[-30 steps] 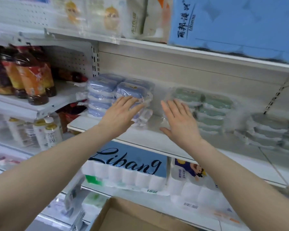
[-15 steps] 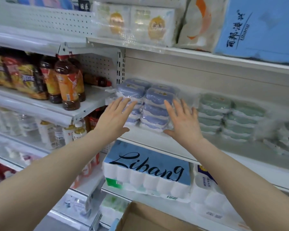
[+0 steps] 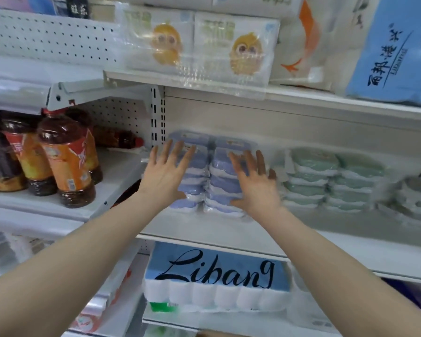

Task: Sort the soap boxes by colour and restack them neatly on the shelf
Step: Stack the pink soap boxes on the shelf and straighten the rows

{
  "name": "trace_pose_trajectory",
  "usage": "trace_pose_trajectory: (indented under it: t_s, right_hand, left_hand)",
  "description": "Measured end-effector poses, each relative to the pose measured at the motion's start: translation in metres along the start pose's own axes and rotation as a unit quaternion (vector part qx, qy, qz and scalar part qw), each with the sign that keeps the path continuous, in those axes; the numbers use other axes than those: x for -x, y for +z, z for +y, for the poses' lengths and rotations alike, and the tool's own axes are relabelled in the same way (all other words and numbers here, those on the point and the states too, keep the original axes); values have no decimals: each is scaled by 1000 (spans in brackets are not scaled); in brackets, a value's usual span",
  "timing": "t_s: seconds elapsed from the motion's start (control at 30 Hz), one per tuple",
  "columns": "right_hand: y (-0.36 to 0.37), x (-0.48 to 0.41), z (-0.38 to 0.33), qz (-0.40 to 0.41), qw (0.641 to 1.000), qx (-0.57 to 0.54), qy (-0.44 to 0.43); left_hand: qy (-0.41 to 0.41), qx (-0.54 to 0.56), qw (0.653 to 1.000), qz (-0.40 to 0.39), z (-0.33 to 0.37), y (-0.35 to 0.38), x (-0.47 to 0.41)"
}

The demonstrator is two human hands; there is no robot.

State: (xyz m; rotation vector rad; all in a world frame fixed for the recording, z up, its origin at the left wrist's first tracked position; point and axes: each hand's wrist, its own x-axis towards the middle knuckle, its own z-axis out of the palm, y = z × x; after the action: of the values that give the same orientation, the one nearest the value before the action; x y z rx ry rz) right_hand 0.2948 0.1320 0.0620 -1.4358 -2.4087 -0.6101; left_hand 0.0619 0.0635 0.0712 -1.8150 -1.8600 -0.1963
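Observation:
Two side-by-side stacks of blue soap boxes (image 3: 216, 183) in clear wrap stand at the left end of the white middle shelf (image 3: 204, 229). My left hand (image 3: 167, 176) lies flat with spread fingers against the left stack's front. My right hand (image 3: 255, 186) lies flat with spread fingers against the right stack's front. Two stacks of green soap boxes (image 3: 331, 178) stand to the right of the blue ones. Farther right, grey-green soap boxes (image 3: 418, 200) are blurred at the frame edge.
Brown drink bottles (image 3: 66, 164) with orange labels fill the shelf to the left, behind a perforated upright (image 3: 157, 113). Tissue packs (image 3: 204, 45) sit on the shelf above. A blue Libang toilet-roll pack (image 3: 216, 278) lies on the shelf below.
My right hand has moved from the gap beside the green boxes onto the right blue stack. Both hands now press the blue stacks, and my view has shifted left and closer.

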Motion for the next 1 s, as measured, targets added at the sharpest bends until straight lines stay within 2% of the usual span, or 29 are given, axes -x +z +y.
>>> trace_pose_trajectory:
  t_s: [0.1,0.2,0.37,0.53,0.7,0.83,1.0]
  right_hand:
    - [13,-12,-10,-38,999,-16,9]
    - [25,-22,-20,-15,1000,-3,27]
    - [40,-40,-20,39,999,-27,2]
    - [36,-59,-15,-22,999,-30,-16]
    - [43,-44,-14,48,999,-1,7]
    - [34,-27,-12,116,989,78,-44]
    - [41,-18,-16,108,989,82,-63]
  left_hand:
    - [-7,18,1000,-16,-9,19,-12]
    - [2,38,999,-11,-18,41,-18]
    - [-9,62,998,-2,-25,54,-32]
    - [-38,66,997,-12,-24,59,-43]
    - [-16,13,999,29,-19,58,-33]
    - [62,-6,992,112,-16,64,-18]
    - [72,-23,994,81,-7,71,-10]
